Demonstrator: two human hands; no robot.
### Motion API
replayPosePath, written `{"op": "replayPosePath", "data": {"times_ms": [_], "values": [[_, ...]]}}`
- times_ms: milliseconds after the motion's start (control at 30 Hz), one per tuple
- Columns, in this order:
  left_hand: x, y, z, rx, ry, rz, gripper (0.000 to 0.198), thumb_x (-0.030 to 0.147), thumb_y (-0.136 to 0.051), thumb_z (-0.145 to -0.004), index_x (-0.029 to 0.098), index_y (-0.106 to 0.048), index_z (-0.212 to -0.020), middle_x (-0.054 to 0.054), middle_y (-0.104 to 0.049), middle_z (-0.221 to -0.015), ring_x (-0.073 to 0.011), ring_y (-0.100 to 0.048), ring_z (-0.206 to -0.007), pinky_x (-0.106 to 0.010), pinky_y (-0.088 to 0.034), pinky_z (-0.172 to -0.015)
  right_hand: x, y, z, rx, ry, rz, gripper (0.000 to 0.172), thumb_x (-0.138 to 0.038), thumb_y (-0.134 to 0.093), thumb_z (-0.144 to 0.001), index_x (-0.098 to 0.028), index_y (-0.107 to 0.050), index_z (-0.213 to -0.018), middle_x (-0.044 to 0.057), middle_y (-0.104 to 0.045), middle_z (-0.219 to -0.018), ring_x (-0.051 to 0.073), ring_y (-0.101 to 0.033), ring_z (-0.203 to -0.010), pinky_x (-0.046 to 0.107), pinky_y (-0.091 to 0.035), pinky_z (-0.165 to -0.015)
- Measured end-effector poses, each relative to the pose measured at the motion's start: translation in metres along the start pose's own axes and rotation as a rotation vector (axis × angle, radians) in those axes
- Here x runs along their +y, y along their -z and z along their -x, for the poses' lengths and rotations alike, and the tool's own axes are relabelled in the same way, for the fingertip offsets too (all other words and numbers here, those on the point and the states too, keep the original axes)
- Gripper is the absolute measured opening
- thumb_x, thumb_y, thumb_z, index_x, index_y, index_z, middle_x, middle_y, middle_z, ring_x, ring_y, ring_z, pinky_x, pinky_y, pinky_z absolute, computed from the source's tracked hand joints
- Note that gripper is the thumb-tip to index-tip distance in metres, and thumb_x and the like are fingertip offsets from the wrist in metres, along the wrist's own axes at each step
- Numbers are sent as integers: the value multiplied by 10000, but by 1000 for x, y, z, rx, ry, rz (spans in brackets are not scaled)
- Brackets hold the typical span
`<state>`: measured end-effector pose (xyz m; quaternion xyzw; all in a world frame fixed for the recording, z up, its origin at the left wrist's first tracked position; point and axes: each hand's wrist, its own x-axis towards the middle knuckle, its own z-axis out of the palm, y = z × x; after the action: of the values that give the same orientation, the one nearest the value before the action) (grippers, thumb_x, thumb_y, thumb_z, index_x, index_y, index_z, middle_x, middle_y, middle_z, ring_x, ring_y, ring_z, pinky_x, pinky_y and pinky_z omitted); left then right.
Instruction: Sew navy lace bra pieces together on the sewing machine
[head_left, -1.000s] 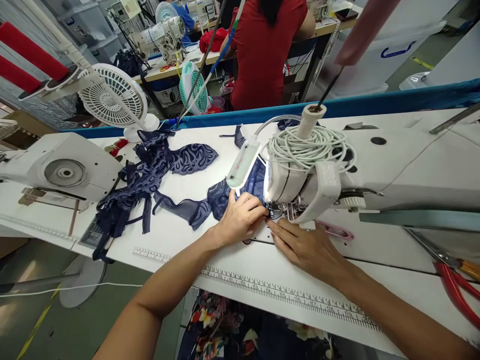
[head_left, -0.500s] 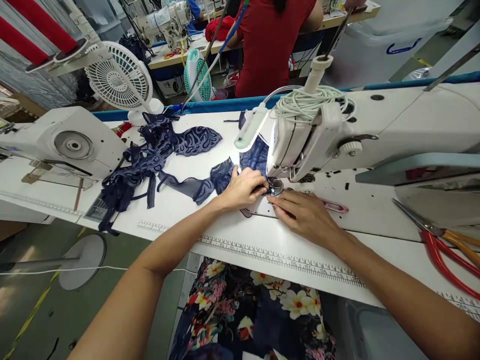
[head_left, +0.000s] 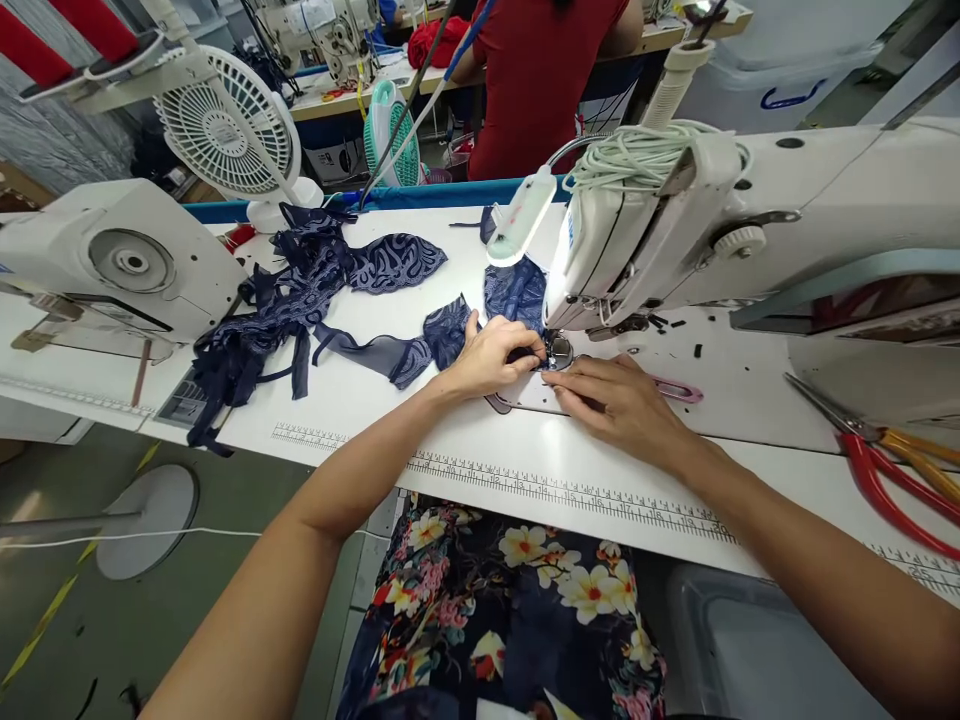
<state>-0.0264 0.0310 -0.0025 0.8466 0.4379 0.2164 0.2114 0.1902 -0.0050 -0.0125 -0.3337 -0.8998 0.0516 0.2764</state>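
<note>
My left hand (head_left: 491, 358) is curled, its fingertips pinching the navy lace fabric (head_left: 517, 293) right at the presser foot (head_left: 557, 350) of the white sewing machine (head_left: 675, 230). My right hand (head_left: 619, 405) lies flat on the table in front of the needle, fingers stretched toward the foot and pressing the fabric edge down. The lace piece runs left from under my left hand to a sheer navy strip (head_left: 375, 355). The needle itself is hidden behind the machine head.
A heap of navy lace pieces (head_left: 292, 300) lies to the left beside a second white machine (head_left: 112, 265). Pink thread snips (head_left: 679, 390) lie right of my hand, red-handled scissors (head_left: 892, 480) further right. A white fan (head_left: 225, 125) stands behind; a person in red sits beyond.
The view has tilted down and nearer. Both hands stay at the presser foot, shifted slightly up the frame with the fabric.
</note>
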Motion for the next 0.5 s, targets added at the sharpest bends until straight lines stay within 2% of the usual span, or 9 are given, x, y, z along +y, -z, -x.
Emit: {"op": "replayPosePath", "data": {"times_ms": [500], "values": [[1,-2,-3,-31,37,-47,98,233,-539,-922,237,-634,-898,-16,-572,-981,-245,-468,-1089,-708,-77,-1106,3,-2,1,-2,-16,-40,263,-237,-454,-974,-206,-707,-1040,9,-639,-731,130,-583,-695,317,-353,-689]]}}
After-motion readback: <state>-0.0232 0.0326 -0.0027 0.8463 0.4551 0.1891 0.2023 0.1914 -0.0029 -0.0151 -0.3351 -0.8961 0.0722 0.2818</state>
